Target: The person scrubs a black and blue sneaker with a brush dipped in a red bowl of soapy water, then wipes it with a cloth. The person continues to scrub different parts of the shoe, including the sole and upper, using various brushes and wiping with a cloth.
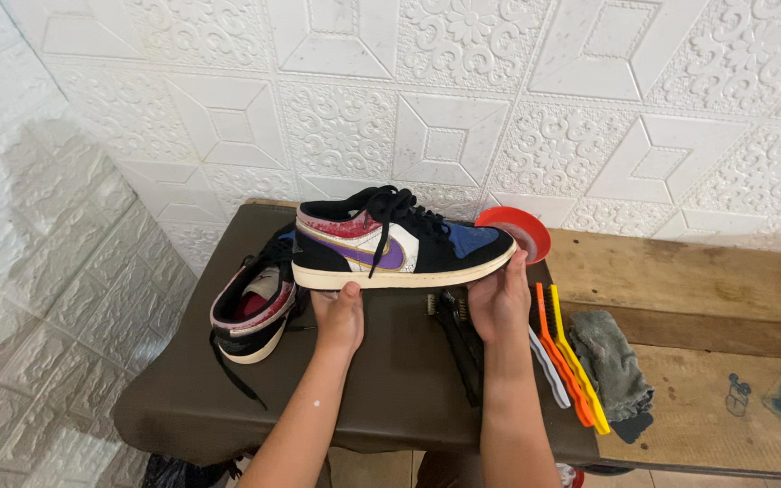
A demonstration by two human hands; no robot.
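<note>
Both hands (339, 318) holding sneaker (404, 244) w/ black laces; 2nd shoe (255, 312) left

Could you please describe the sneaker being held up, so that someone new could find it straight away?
On the dark brown cushion before the white embossed wall, both hands lift one sneaker sideways: left hand under the heel, right hand under the toe. Unlike its mate lying beside, it is raised, showing a purple side mark.

White embossed wall panels (445, 99) rise behind a wooden bench (707, 280) topped by a dark brown cushion (390, 380).
</note>
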